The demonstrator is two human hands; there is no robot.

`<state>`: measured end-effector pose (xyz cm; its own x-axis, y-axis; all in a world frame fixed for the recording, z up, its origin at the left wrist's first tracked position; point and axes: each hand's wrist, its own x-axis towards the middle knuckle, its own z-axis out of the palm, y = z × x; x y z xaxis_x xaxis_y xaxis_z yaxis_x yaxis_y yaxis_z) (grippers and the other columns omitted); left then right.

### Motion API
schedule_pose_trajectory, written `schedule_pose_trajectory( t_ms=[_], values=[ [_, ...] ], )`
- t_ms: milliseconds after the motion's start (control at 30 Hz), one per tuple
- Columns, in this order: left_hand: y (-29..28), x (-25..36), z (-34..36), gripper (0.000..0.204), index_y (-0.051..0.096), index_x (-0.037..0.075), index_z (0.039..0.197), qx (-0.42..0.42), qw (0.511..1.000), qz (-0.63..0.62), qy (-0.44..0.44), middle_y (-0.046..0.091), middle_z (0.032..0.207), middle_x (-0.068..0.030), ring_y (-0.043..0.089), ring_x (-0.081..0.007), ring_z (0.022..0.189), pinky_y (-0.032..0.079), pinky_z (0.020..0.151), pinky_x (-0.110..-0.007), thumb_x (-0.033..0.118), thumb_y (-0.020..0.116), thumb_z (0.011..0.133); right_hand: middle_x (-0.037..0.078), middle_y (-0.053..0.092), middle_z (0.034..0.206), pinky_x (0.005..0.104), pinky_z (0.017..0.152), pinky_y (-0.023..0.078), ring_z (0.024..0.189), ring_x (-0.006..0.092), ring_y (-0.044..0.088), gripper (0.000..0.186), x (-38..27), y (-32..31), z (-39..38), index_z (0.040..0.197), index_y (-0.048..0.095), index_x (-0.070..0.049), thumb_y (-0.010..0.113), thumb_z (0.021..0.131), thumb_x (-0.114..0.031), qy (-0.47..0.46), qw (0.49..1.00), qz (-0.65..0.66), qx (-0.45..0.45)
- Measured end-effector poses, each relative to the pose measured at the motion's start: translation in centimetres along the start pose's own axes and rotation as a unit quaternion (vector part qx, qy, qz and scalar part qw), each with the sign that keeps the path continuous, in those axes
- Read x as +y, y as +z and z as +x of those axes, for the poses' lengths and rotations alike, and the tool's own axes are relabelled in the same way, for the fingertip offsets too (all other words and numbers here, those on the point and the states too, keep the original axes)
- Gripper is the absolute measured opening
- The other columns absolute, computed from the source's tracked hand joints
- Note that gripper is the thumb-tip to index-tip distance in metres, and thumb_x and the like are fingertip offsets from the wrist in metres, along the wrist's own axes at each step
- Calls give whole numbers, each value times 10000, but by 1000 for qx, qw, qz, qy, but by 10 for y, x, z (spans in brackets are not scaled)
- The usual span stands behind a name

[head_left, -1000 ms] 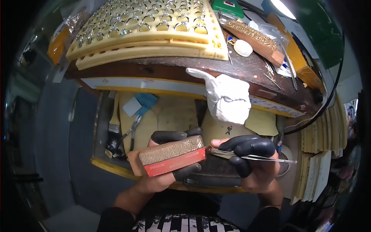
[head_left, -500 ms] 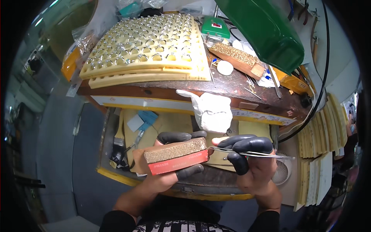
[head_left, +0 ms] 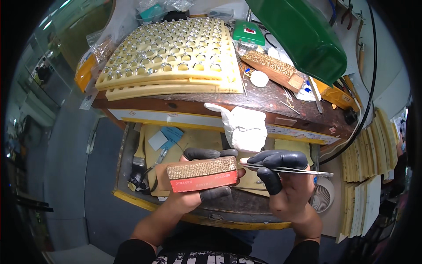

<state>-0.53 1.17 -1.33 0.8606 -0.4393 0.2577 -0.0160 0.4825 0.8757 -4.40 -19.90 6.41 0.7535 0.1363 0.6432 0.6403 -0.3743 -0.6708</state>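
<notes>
The left hand (head_left: 190, 200) grips a block (head_left: 203, 175) with a gritty brown face and a red side, its dark-covered fingers along the far side and the thumb against the red one. A plain brown part juts out at the block's left end. The right hand (head_left: 290, 187), also with dark-covered fingers, pinches tweezers (head_left: 303, 170), their tips just beside the block's right end; whether they touch it, I cannot tell.

Both hands and the block are above an open drawer (head_left: 206, 213). In its left half lie pliers (head_left: 159, 160), a white card (head_left: 157, 141) and a blue sheet (head_left: 172, 135), with a brush (head_left: 139, 158) near its left wall. A white-wrapped peg (head_left: 246, 130) juts over the drawer from the front edge of the desk (head_left: 259, 103).

On the desk, a tray (head_left: 145, 87) of rings (head_left: 167, 67) fills the left part, nearly reaching the front edge. Right of it sit a white disc (head_left: 259, 79), a wooden block (head_left: 270, 66) topped with gold grains and, farther back, a green case (head_left: 249, 32). A metal tool (head_left: 315, 94) and an orange box (head_left: 334, 96) lie toward the right front corner. Beyond the drawer's right wall is a fan (head_left: 323, 198).
</notes>
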Motion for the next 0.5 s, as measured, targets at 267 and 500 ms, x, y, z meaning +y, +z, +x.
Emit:
schedule_pose_trajectory(
  t_ms=[267,500],
  values=[
    [2,6,2,695,354,-9,1274,-20,995,-84,-46,527,1356,-224,549,-280,1249,464,1057,-405,3,817,756,183,690,961,359,732,561,852,291,709,268,4,1,0,1073,555,30,701,848,38,0,1000,10,-6],
    [-5,-2,1,735,388,77,1256,-20,999,-31,1,507,1343,-251,572,-342,1214,538,986,-455,-42,841,689,180,692,933,347,714,563,833,287,711,277,5,5,2,1067,551,33,712,841,34,-1,1000,21,1]
  ],
)
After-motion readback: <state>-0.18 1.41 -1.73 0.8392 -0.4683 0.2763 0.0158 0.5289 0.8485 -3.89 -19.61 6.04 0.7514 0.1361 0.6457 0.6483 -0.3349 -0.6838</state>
